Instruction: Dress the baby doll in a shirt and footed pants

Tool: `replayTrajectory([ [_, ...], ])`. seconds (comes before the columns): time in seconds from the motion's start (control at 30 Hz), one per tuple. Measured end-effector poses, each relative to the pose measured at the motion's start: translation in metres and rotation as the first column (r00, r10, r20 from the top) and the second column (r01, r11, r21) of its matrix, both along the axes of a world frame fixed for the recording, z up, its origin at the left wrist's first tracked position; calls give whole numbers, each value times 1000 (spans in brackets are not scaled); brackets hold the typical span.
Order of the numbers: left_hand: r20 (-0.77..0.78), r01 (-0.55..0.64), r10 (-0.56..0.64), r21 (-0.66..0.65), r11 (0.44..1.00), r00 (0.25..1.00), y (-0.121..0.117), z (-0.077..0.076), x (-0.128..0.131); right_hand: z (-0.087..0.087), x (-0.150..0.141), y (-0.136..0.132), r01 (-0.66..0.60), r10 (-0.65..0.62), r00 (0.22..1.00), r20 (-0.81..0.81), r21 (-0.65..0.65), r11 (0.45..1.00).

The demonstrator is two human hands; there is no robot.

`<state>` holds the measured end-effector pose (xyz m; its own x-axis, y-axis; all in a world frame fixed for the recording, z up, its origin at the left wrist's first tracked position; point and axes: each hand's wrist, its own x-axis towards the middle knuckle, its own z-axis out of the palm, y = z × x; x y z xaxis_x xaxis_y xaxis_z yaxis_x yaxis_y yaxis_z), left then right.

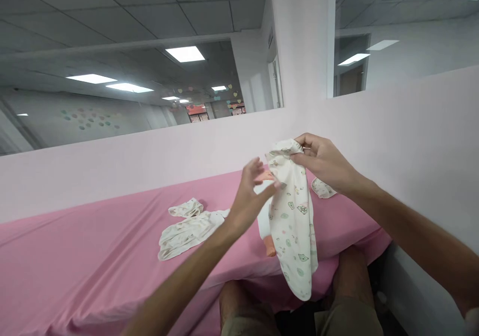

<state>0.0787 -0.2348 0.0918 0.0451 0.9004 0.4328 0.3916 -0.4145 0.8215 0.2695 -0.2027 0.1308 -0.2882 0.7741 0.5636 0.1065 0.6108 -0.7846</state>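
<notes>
My right hand (322, 162) pinches the gathered top edge of a cream baby garment (294, 221) with green and pink prints. The cloth hangs down long and narrow in front of the pink-covered table. Beside it, my left hand (254, 186) has its fingers and thumb apart, the thumb tip at the garment's left edge; I cannot tell whether it touches. Partly hidden behind the cloth lies what looks like a baby doll (264, 216) in white, with an orange-toned limb showing below.
A pink sheet (123, 236) covers the table. Left of the doll lie a folded printed garment (190, 233) and a small printed piece (187, 207). Another small printed piece (322, 188) lies to the right. A pale wall (168, 151) with windows stands behind; my knees are at the table's front.
</notes>
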Motion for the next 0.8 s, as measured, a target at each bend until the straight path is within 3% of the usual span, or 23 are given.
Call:
replayTrajectory([
  [0.07,188,146,-118,-142,979,975,0,-31,6,2,0,-1,-55,56,997,-50,23,998],
  [0.17,439,359,-211,-287,888,873,-2,-73,22,3,-1,-1,-92,95,989,-112,35,995],
  [0.3,559,478,-221,-368,798,799,-9,-103,39,-3,6,17,-67,62,978,-202,-17,998],
  [0.43,547,425,-156,-409,807,822,-16,-102,32,-29,27,51,64,-98,965,-241,-147,987],
  [0.57,440,309,-117,-394,865,890,-24,-83,12,-77,40,68,306,-331,944,-6,-370,877],
  [0.63,377,297,-142,-394,869,915,-26,-75,5,-101,39,58,399,-398,914,79,-352,847],
  [0.7,307,282,-159,-414,865,938,-27,-72,1,-122,34,36,309,-294,951,97,-308,900],
  [0.77,259,258,-155,-431,864,953,-26,-73,1,-140,29,8,-6,27,997,72,-278,961],
  [0.8,248,249,-151,-435,865,957,-26,-76,2,-149,26,-6,-196,218,975,40,-300,934],
])
